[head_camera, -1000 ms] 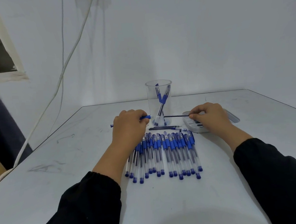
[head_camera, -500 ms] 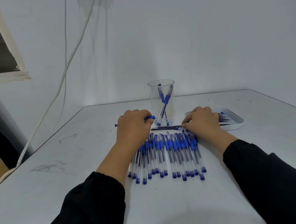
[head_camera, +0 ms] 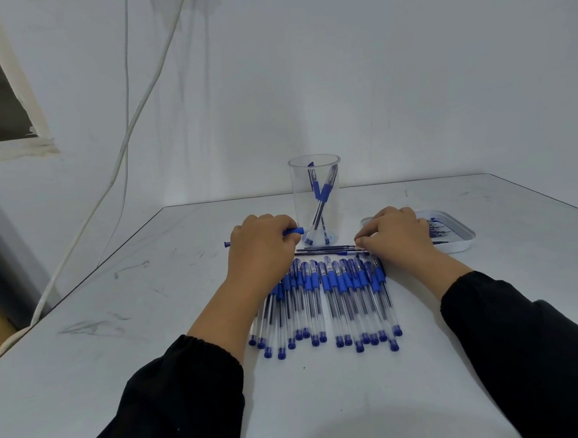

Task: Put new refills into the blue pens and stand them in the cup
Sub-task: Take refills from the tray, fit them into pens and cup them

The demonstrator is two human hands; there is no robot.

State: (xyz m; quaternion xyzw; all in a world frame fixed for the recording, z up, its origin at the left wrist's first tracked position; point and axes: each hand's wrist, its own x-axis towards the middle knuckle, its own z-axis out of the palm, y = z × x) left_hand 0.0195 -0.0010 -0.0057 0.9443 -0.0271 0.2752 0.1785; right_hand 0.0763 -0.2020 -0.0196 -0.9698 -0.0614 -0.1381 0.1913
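Note:
My left hand (head_camera: 259,248) is closed around a blue pen (head_camera: 293,232) held level just left of the cup; its two ends stick out of my fist. A clear cup (head_camera: 316,182) stands at the middle of the table with two blue pens leaning inside. My right hand (head_camera: 398,238) rests low on the table, fingertips pinched on the right end of thin dark refills (head_camera: 324,249) lying in front of the cup. A row of several blue pens (head_camera: 324,302) lies side by side between my forearms.
A white tray (head_camera: 460,244) holding refills sits behind my right hand. The white table (head_camera: 151,331) has its left edge close by, with white cables (head_camera: 122,151) hanging down the wall beyond it. A wall stands right behind the cup.
My right hand came down and toward me from the tray, bringing a refill down onto the table in front of the cup. My left hand kept hold of the pen.

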